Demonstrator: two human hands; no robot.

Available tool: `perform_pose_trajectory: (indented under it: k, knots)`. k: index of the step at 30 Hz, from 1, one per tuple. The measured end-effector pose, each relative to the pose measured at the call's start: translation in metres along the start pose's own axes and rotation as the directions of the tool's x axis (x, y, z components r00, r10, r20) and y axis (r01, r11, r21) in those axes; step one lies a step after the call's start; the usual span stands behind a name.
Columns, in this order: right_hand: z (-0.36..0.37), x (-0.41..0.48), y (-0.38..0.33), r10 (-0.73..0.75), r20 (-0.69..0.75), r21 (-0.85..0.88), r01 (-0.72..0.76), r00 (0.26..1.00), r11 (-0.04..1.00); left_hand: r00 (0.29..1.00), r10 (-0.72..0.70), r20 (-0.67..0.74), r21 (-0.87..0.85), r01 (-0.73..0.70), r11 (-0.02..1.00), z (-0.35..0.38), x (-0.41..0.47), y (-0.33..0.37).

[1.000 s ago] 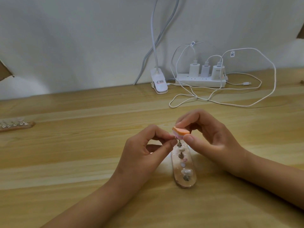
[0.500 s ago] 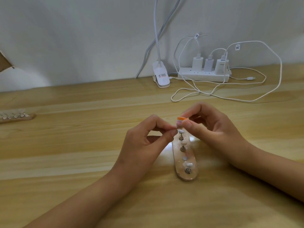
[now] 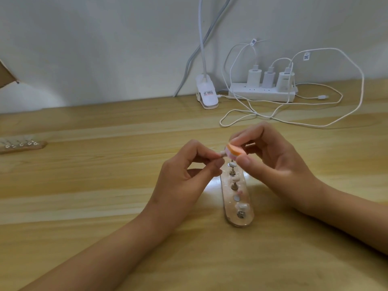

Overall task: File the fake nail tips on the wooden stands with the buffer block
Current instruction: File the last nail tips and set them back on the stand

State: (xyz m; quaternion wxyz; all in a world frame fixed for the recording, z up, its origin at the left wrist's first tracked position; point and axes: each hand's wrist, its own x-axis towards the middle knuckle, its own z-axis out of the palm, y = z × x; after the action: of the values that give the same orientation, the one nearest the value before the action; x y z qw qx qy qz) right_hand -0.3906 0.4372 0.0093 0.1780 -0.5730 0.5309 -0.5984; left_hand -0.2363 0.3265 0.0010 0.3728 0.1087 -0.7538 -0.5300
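Our left hand (image 3: 184, 177) pinches a small nail tip (image 3: 223, 153) between thumb and forefinger. Our right hand (image 3: 273, 160) grips the orange buffer block (image 3: 235, 150), which touches the tip at its 3 o'clock, above the 12 o'clock end of the stand (image 3: 238, 206).

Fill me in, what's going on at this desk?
A person is filing a fake nail. The right hand pinches an orange buffer block against a small nail tip that the left hand pinches at the far end of the stand. Whether that tip is seated on the stand or lifted off is unclear. More tips sit on the stand's pegs. A second stand lies untouched at the table's left edge.
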Motion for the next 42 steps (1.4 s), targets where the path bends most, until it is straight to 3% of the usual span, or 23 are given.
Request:
perform_pose_trajectory:
  k: [4,9,15,20,26,31,36,42]
  knots:
    - [-0.005,0.005,0.007,0.155,-0.031,-0.042,-0.156,0.987,0.987,0.998,-0.067,0.004,-0.081,0.067,0.994,-0.001,0.002,-0.001]
    - [-0.004,0.003,0.007,0.029,-0.062,-0.097,-0.034,0.998,0.995,0.983,-0.172,0.057,-0.116,0.178,0.977,-0.001,0.004,0.0]
    - [-0.008,0.002,0.005,-0.097,-0.025,-0.302,0.085,0.995,0.95,0.964,-0.262,0.055,-0.11,0.267,0.958,-0.003,0.008,0.001]
    - [-0.008,0.002,0.006,-0.098,-0.003,-0.294,0.093,0.995,0.951,0.968,-0.248,0.038,-0.076,0.25,0.965,-0.004,0.008,-0.002]
    - [-0.01,0.005,0.007,0.019,-0.053,-0.089,-0.023,0.998,0.996,0.977,-0.211,0.038,-0.05,0.212,0.976,-0.006,0.007,-0.005]
    - [-0.009,0.003,0.006,0.018,-0.048,-0.005,-0.018,0.999,1.0,0.981,-0.192,0.021,-0.102,0.193,0.976,-0.003,0.007,-0.004]
    - [-0.004,0.001,0.007,-0.007,0.036,-0.078,0.01,0.999,0.997,0.99,-0.134,0.052,-0.036,0.136,0.99,-0.003,0.005,-0.004]
    - [-0.002,0.0,0.003,-0.02,0.022,-0.12,0.023,1.0,0.993,0.993,-0.099,0.07,-0.014,0.1,0.995,-0.001,0.003,0.001]
